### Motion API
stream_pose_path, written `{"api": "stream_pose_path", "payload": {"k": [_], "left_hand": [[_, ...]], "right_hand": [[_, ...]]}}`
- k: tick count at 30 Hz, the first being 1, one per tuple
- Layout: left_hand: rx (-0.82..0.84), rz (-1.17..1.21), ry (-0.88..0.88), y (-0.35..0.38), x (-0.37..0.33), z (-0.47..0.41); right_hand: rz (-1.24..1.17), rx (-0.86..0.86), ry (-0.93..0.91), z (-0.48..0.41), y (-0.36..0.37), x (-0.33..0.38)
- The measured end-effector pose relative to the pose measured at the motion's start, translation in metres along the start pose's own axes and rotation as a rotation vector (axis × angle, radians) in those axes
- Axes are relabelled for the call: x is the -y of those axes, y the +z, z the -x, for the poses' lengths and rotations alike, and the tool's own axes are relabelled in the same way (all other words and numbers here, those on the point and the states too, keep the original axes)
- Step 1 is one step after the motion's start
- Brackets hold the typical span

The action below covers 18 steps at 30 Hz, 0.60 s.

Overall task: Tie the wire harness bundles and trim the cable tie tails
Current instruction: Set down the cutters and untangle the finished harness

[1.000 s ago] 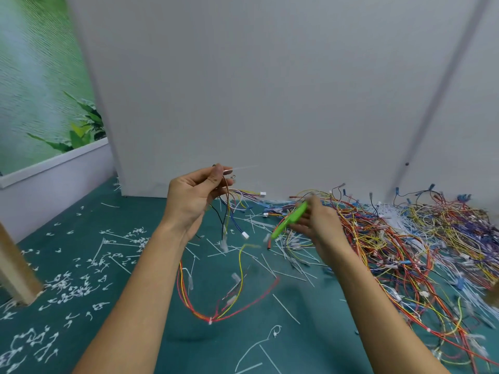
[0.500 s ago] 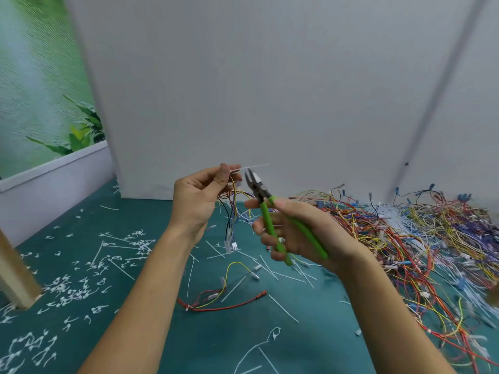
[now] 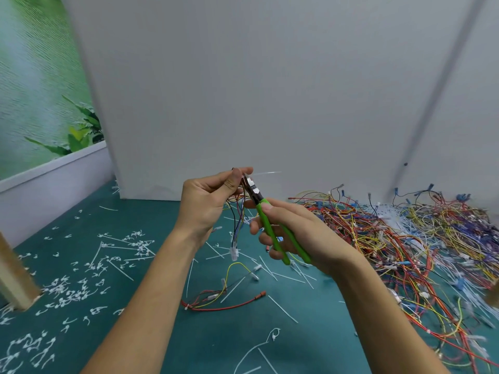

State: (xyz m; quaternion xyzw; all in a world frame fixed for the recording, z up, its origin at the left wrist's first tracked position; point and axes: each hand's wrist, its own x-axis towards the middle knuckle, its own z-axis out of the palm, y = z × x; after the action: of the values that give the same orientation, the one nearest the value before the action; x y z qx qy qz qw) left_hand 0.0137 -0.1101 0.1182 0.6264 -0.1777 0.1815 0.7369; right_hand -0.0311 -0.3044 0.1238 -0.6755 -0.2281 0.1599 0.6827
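My left hand pinches a wire harness bundle near its top, held up above the teal table. The bundle's coloured wires hang down to a white connector and trail onto the table. A thin white cable tie tail sticks out to the right from the pinch. My right hand grips green-handled cutters. Their jaws point up and left, right at the base of the tail beside my left thumb.
A big tangle of coloured wire harnesses covers the table's right side. Cut tie tails litter the left and middle. A white wall panel stands close behind. A wooden post rises at the left edge.
My right hand picked the cutters off the table and raised them to the bundle; the jaws have closed in on the tie tail. My left hand lifted the bundle slightly.
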Motion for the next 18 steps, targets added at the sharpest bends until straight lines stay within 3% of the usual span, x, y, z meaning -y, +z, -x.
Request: {"api": "stream_pose_path", "payload": {"k": [18], "left_hand": [[0.006,-0.099,-0.038,0.004,-0.007,0.003]], "right_hand": [[0.233,-0.09,-0.14,-0.006,0.005,-0.008]]}}
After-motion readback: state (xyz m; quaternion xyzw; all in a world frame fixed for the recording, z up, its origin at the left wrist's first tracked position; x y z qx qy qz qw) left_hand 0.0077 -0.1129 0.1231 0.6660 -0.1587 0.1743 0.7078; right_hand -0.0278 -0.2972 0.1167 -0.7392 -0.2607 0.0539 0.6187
